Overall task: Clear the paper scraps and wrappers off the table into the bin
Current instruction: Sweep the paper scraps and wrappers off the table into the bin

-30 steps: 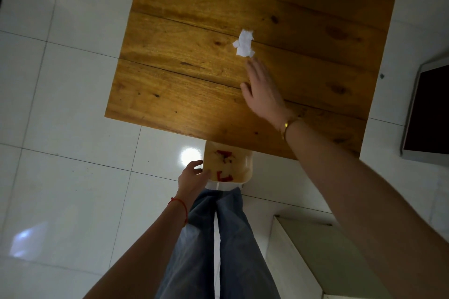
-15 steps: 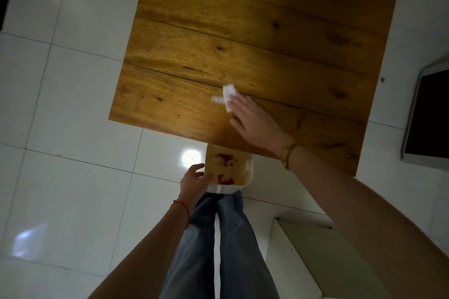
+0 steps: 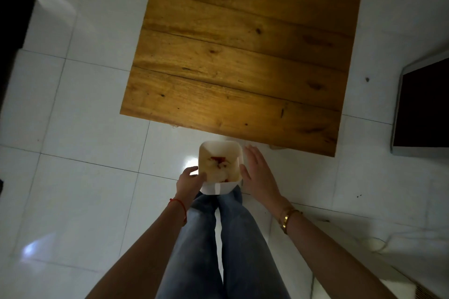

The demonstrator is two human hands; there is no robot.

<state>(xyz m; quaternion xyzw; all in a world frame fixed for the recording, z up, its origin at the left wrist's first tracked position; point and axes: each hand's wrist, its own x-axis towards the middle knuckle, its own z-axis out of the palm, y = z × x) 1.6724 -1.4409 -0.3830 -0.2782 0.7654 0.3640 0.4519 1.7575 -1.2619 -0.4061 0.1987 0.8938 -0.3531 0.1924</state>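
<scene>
Nearest the camera, below the bin (image 3: 220, 167), the person's denim-clad legs (image 3: 218, 238) ran up the frame, with both bare forearms reaching forward past them. The bin, a small white square container, was held out over the legs, short of the near edge of the worktop (image 3: 243, 56). The left hand (image 3: 188, 183) gripped the bin's left wall, its fingers (image 3: 192, 171) wrapped onto the rim beside a red cord at the wrist. The right hand (image 3: 258, 175) lay just beside the bin's right wall, fingers spread flat and holding nothing; whether the palm touched the wall could not be told. Inside the bin sat pale paper scraps (image 3: 217, 170) and red wrappers (image 3: 218, 159), heaped low toward the bottom. Beyond the bin the worktop, four wooden planks running left to right, showed no scrap on any visible part, so the clearing looked finished or nearly so. Any leftover piece would lie away from the bin, on the far planks, and the free right hand would be the one to reach it, being nearer and unloaded. Right of the bin, well apart, a dark screen (image 3: 422, 107) leaned on the tiled floor (image 3: 73, 153).
</scene>
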